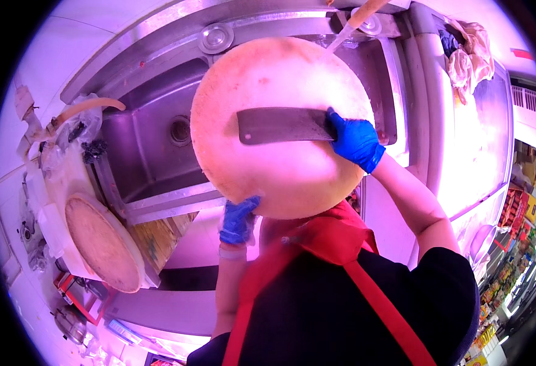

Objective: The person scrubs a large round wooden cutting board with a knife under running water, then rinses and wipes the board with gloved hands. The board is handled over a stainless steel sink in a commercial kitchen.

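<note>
A thick round chopping board (286, 178) rests over a stainless steel double sink. My left hand (239, 220), in a blue glove under a clear plastic one, grips the board's near left edge. In my blue-gloved right hand (358, 141) is a cleaver (284, 126), its wide dark blade lying across the middle of the board. The cleaver's handle is hidden in my fist. From a hose (366, 13) at the top, a stream of water falls on the board's far right part.
Left of the board is a sink basin (169, 123) with a drain. A second round board (103, 242) sits on the left counter, near a hose (92, 106) and plastic bags. Crumpled cloths (471, 59) lie on a glass-topped cabinet (478, 132) at right.
</note>
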A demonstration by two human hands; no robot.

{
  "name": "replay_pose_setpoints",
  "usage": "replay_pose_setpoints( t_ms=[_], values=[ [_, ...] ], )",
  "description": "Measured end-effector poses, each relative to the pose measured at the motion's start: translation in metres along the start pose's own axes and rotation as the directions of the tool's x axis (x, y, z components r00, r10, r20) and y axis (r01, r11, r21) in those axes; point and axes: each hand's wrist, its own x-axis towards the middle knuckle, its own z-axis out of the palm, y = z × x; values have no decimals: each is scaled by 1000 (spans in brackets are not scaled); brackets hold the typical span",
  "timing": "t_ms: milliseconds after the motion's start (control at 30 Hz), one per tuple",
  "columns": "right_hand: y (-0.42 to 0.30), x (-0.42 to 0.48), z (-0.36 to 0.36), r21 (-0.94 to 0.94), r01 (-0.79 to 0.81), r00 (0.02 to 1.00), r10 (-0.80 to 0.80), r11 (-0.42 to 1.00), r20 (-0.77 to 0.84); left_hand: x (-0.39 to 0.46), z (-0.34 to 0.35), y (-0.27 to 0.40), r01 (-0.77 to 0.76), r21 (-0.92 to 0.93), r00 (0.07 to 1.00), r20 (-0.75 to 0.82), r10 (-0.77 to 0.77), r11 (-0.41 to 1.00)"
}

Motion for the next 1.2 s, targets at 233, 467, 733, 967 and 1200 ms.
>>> replay_pose_setpoints(
  t_ms=[233,467,733,967,1200],
  values=[
    [2,93,-3,-17,-87,988,84,996,-126,-4,7,9,14,-14,1000,5,-14,1000],
    [25,66,19,-7,173,975,-173,985,-141,-4,4,3,-7,4,1000,-5,7,1000],
    [11,52,12,50,94,993,-91,994,-71,-7,4,1,-12,1,1000,-29,12,1000],
    [1,86,1,84,43,992,-33,996,-119,-9,14,8,8,-14,1000,-26,-8,1000],
    [38,92,13,12,205,972,-203,979,-116,-6,7,4,27,79,999,-24,-25,996]
  ],
)
